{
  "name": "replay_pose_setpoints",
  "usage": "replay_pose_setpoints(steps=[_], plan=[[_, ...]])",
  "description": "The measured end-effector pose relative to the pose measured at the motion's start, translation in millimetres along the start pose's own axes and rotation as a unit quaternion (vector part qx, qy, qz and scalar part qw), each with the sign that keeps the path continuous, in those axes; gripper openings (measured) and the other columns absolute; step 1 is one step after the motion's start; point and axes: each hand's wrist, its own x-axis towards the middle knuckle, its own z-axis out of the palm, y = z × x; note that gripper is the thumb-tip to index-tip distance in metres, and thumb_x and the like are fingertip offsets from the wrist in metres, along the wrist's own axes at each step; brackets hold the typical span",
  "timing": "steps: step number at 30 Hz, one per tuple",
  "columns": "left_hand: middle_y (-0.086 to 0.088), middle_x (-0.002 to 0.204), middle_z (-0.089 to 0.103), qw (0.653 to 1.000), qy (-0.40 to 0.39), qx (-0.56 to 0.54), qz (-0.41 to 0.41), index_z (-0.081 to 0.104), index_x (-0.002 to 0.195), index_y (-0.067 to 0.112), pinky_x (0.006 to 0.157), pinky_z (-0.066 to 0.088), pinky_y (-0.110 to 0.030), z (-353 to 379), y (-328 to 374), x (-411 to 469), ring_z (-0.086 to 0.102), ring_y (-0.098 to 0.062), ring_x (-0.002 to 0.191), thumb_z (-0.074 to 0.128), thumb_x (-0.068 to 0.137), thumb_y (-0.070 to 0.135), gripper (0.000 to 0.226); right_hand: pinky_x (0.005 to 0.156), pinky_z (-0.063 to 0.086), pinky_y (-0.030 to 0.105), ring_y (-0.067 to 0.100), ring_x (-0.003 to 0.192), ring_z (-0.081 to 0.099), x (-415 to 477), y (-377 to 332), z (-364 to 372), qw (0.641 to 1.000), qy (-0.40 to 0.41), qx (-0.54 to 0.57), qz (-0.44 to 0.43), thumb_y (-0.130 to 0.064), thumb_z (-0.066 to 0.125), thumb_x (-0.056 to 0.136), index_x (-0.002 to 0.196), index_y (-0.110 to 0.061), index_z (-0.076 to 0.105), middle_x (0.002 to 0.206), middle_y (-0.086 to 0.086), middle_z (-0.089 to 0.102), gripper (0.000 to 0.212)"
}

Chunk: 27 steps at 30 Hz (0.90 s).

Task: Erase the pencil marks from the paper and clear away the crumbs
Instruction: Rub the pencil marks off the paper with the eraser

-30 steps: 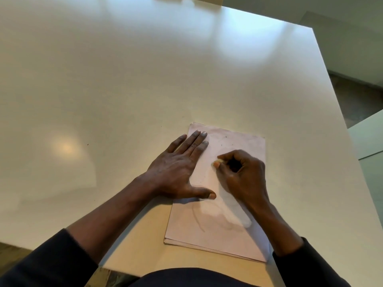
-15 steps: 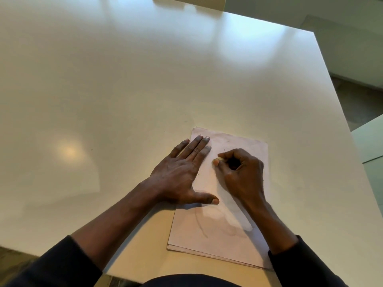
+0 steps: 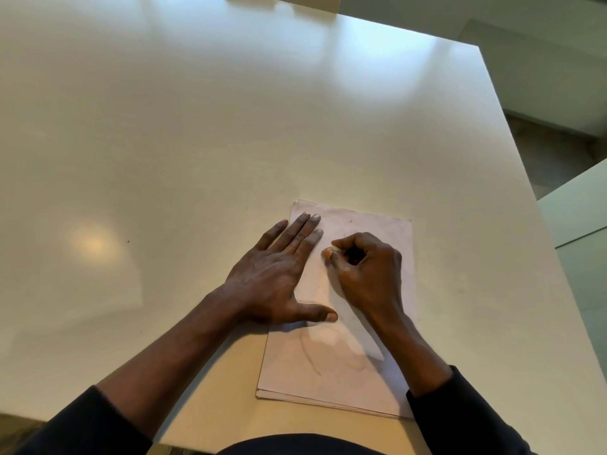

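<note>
A thin stack of pale pink paper [image 3: 335,372] lies on the white table [image 3: 230,126] near its front edge. A faint curved pencil mark [image 3: 308,356] shows on the lower half of the top sheet. My left hand [image 3: 276,274] lies flat with fingers spread, pressing the paper's upper left part. My right hand [image 3: 364,267] is curled, pinching a small pale eraser [image 3: 331,250] against the sheet's upper middle. A few tiny dark crumbs [image 3: 350,221] speckle the paper's top.
The table's right edge [image 3: 525,178] runs close past the paper, with floor and a second pale surface [image 3: 578,205] beyond. Wide bare tabletop stretches left and behind. A tiny speck [image 3: 128,241] lies on the table at left.
Both hands hold nearly the same places on the paper; the right hand with the eraser has shifted only slightly. The camera view has drifted a little.
</note>
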Motion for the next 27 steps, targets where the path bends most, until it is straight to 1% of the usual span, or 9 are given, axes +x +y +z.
replay_pose_setpoints(steps=[3,6,9,13,18,21,23,25,27], plan=[[0.001,0.176,-0.035,1.000,0.005,-0.006,-0.002,-0.017,0.172,0.015,0.134,-0.016,-0.039,0,0,0,-0.040,-0.009,0.158,0.031,0.076,0.109,0.142,0.069,0.056,0.016,0.003,0.074,0.069,-1,9,-10,0.999,0.028,-0.005,0.041,-0.021,0.090,0.084,0.092,-0.018,0.081,0.082,-0.010,0.075,0.012],[0.002,0.176,-0.035,1.000,0.011,-0.006,-0.003,-0.016,0.172,0.016,0.135,-0.015,-0.039,0,1,-1,-0.040,-0.008,0.158,0.031,0.076,0.109,0.142,0.070,0.059,0.020,0.005,0.074,0.070,-9,16,-16,0.997,0.035,-0.004,0.064,-0.022,0.090,0.083,0.090,-0.020,0.081,0.082,-0.013,0.075,0.012],[0.002,0.176,-0.035,1.000,0.010,-0.002,-0.007,-0.017,0.172,0.016,0.134,-0.016,-0.038,-1,0,-1,-0.040,-0.008,0.158,0.031,0.076,0.109,0.142,0.070,0.059,0.019,0.005,0.075,0.071,-10,12,-16,0.999,0.022,0.004,0.044,-0.018,0.090,0.083,0.091,-0.018,0.081,0.083,-0.011,0.075,0.012],[0.001,0.176,-0.036,1.000,0.002,-0.005,-0.001,-0.019,0.171,0.016,0.134,-0.018,-0.038,-1,0,0,-0.040,-0.008,0.158,0.031,0.076,0.109,0.142,0.070,0.054,0.010,0.004,0.075,0.070,1,5,-15,1.000,-0.008,0.002,0.026,-0.016,0.090,0.083,0.092,-0.018,0.081,0.082,-0.011,0.074,0.013],[0.003,0.176,-0.035,1.000,0.008,-0.008,-0.005,-0.018,0.171,0.017,0.135,-0.014,-0.039,-1,1,0,-0.039,-0.007,0.158,0.030,0.075,0.110,0.142,0.071,0.054,0.010,0.003,0.075,0.071,0,16,-34,0.998,-0.007,-0.020,0.051,-0.022,0.091,0.084,0.091,-0.019,0.082,0.081,-0.012,0.076,0.011],[0.003,0.176,-0.034,1.000,0.010,-0.009,-0.006,-0.016,0.172,0.017,0.135,-0.015,-0.038,-1,1,0,-0.039,-0.006,0.158,0.029,0.075,0.110,0.142,0.070,0.057,0.014,0.005,0.074,0.073,-13,24,-48,0.998,-0.031,-0.009,0.060,-0.022,0.092,0.082,0.090,-0.022,0.083,0.080,-0.015,0.077,0.012],[0.003,0.177,-0.033,1.000,0.015,-0.009,-0.006,-0.015,0.172,0.017,0.134,-0.015,-0.038,-1,1,0,-0.038,-0.007,0.159,0.030,0.075,0.110,0.142,0.069,0.055,0.012,0.006,0.074,0.074,-16,27,-53,0.997,-0.049,0.011,0.066,-0.020,0.093,0.081,0.089,-0.024,0.083,0.079,-0.016,0.077,0.013],[0.002,0.177,-0.033,1.000,0.012,-0.007,-0.005,-0.015,0.172,0.017,0.134,-0.015,-0.038,-2,1,0,-0.038,-0.007,0.159,0.030,0.075,0.110,0.142,0.072,0.056,0.013,0.004,0.077,0.075,-8,25,-52,0.996,-0.064,0.018,0.057,-0.018,0.092,0.082,0.091,-0.025,0.084,0.081,-0.017,0.078,0.014],[0.002,0.176,-0.035,1.000,0.005,-0.006,-0.005,-0.017,0.171,0.017,0.134,-0.016,-0.038,-2,0,0,-0.039,-0.008,0.158,0.032,0.076,0.109,0.142,0.078,0.060,0.017,0.004,0.082,0.075,5,20,-44,0.997,-0.075,-0.002,0.022,-0.016,0.090,0.084,0.096,-0.021,0.085,0.089,-0.014,0.080,0.014]])
